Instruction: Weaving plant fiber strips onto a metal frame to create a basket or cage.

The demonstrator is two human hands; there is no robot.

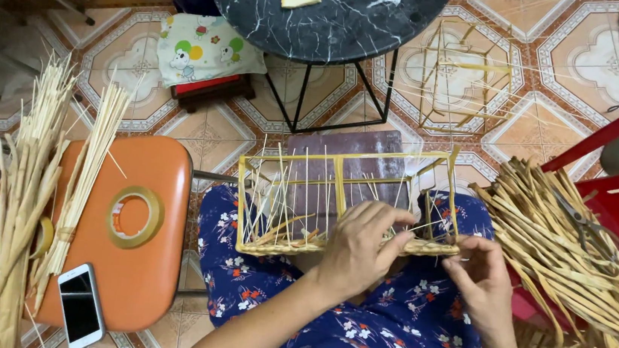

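Left hand [359, 247] fingers clenched on the near rim of the bamboo frame [345, 200] resting on the lap; right hand [482, 281] fingers pinch that rim's right end. Strip pile [567, 244] crowds the right edge.

A phone [80, 305] and tape roll [134, 217] lie on the stool [165, 183] left of the frame [337, 199].
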